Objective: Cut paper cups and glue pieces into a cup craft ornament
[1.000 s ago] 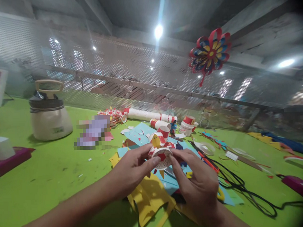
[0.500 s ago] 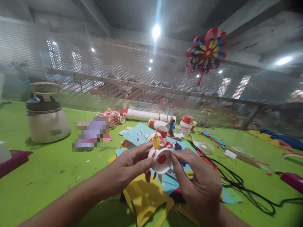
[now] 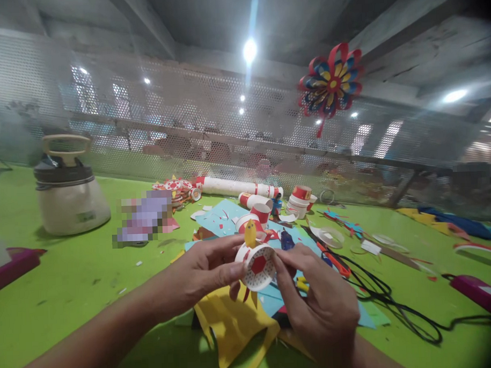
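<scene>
Between my hands is a small paper-cup turtle point(image 3: 259, 265), its round white base dotted and marked with a red hexagon, with a yellow paper head on top and red and yellow paper bits below. My left hand point(image 3: 216, 268) pinches its left rim, thumb in front. My right hand point(image 3: 319, 294) has thumb and index finger closed on the right rim. Under them lie a cut yellow paper sheet point(image 3: 230, 324) and light blue paper point(image 3: 220, 217). Red-and-white paper cups point(image 3: 259, 213) stand just behind.
A white jug-like container point(image 3: 72, 203) stands at left, near a phone-like blurred item point(image 3: 145, 217). Stacked cups point(image 3: 298, 202) and a long white paper tube point(image 3: 233, 186) lie at the back. Black cable point(image 3: 398, 307) and a purple glue-gun-like tool point(image 3: 481, 294) are at right.
The paper-cup turtle has turned slightly, showing more of its left side wall. Both hands keep their hold, and the whole view has shifted a little.
</scene>
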Motion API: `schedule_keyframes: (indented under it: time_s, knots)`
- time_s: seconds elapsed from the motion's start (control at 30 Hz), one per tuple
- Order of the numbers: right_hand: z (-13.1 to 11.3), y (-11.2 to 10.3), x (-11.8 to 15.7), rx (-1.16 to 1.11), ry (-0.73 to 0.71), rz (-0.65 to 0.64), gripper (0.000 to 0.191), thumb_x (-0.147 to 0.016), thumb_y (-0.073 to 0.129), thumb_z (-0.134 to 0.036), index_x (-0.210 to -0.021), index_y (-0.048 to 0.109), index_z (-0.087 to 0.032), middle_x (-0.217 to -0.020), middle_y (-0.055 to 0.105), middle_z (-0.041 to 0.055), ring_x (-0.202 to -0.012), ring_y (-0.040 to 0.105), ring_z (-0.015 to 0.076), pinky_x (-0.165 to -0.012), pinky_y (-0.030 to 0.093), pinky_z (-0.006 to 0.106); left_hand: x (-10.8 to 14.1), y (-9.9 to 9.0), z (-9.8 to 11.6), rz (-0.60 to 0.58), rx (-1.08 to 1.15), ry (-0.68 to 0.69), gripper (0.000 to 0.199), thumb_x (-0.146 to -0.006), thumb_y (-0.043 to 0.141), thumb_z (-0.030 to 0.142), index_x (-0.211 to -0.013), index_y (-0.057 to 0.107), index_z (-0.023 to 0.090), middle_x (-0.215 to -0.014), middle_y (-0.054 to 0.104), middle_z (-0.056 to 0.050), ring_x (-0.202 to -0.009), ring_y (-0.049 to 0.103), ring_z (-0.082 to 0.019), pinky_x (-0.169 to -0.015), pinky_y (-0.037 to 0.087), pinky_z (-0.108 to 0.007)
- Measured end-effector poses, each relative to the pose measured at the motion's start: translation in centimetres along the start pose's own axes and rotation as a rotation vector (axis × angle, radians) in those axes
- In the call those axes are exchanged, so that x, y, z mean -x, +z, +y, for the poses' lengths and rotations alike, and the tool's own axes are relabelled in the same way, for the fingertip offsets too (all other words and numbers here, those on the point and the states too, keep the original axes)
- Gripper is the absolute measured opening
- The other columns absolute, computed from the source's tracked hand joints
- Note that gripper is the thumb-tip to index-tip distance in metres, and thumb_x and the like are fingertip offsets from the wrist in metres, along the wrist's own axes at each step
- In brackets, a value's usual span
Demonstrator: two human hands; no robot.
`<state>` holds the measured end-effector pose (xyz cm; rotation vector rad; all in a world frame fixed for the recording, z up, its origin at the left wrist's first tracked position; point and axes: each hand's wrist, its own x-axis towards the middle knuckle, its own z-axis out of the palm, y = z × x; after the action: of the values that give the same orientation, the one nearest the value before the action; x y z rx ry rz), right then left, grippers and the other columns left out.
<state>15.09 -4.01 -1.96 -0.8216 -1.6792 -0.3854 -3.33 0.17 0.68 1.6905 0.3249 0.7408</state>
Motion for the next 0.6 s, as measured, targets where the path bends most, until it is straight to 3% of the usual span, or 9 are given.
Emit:
schedule_keyframes:
  time_s: [0.1, 0.33, 0.6]
  knots:
    - [-0.17, 0.16, -0.13, -0.015, -0.005, 0.002, 0.017, -0.077, 0.061, -0.002, -0.090, 0.064, -0.013, -0.071, 0.064, 0.0028, -0.065, 0.057, 0.0131, -0.061, 0.049, 0.028, 0.06, -0.10, 0.02, 0.001, -0.012, -0.015, 0.018, -0.089, 0.050, 0.028, -0.095, 0.064, 0.020, -0.082, 0.054, -0.001, -0.069, 0.052, -0.012, -0.065, 0.042, -0.025]
    - [-0.05, 0.05, 0.03, 0.033, -0.065, 0.004, 0.017, -0.077, 0.061, -0.001, -0.089, 0.062, -0.012, -0.071, 0.064, 0.0040, -0.064, 0.057, 0.0135, -0.061, 0.048, 0.028, 0.20, -0.21, 0.32, -0.014, -0.063, -0.053, 0.026, -0.090, 0.048, 0.028, -0.111, 0.061, 0.023, -0.083, 0.054, -0.001, -0.069, 0.049, -0.012, -0.066, 0.041, -0.024]
    - [0.07, 0.01, 0.19, 0.033, -0.054, -0.018, 0.017, -0.078, 0.060, -0.003, -0.091, 0.061, -0.014, -0.074, 0.065, 0.0037, -0.067, 0.059, 0.0139, -0.063, 0.049, 0.027, 0.16, -0.46, 0.37, -0.008, -0.122, -0.060, 0.029, -0.090, 0.047, 0.029, -0.113, 0.060, 0.021, -0.086, 0.054, -0.004, -0.072, 0.050, -0.014, -0.068, 0.042, -0.026]
